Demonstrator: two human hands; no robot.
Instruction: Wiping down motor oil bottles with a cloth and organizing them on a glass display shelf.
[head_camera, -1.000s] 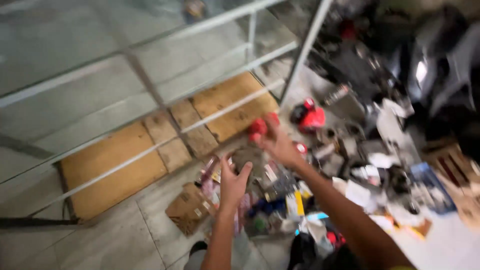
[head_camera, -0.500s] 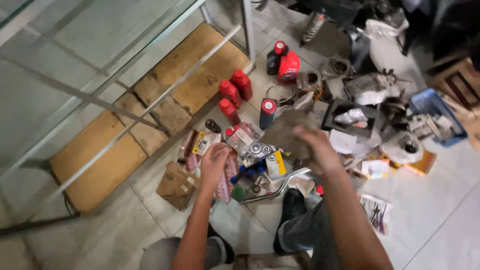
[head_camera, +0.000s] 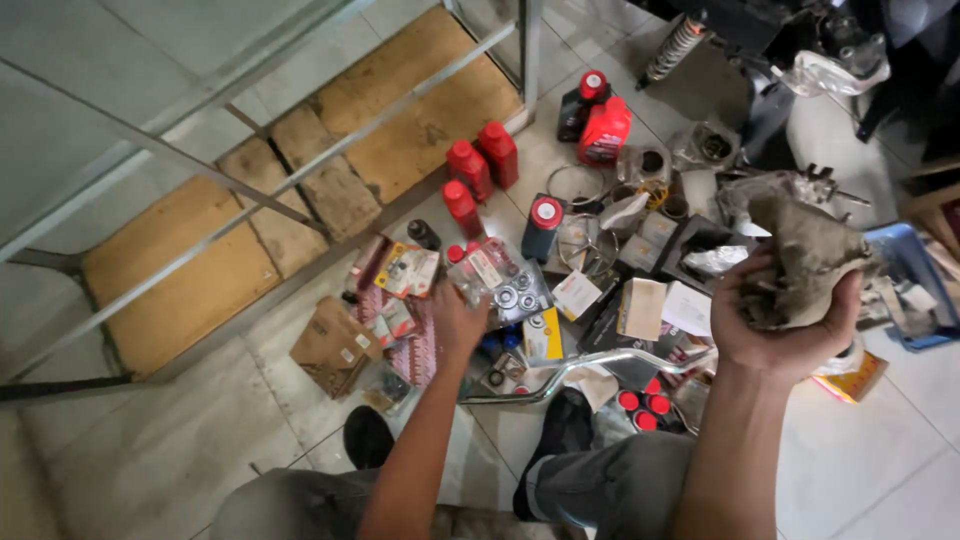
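My right hand (head_camera: 775, 325) is raised at the right and grips a crumpled, dirty grey rag (head_camera: 805, 260). My left hand (head_camera: 458, 318) reaches down to the pile of parts on the floor and holds a clear plastic packet of round metal parts (head_camera: 503, 282). Below that packet lie more small packets and cards (head_camera: 405, 270) and a bent chrome tube (head_camera: 580, 368). My knees and dark shoes show at the bottom of the view.
Red oil bottles (head_camera: 480, 168) and a red and black jug (head_camera: 600, 125) stand on the tiled floor. A torn cardboard piece (head_camera: 335, 343) lies left. A metal frame over wooden boards (head_camera: 300, 190) fills the upper left; engine parts (head_camera: 780, 70) and a blue tray (head_camera: 915, 275) sit right.
The view has swung down and closer to the floor pile. My right hand has lifted with the grey rag toward the right; my left hand now holds the clear packet.
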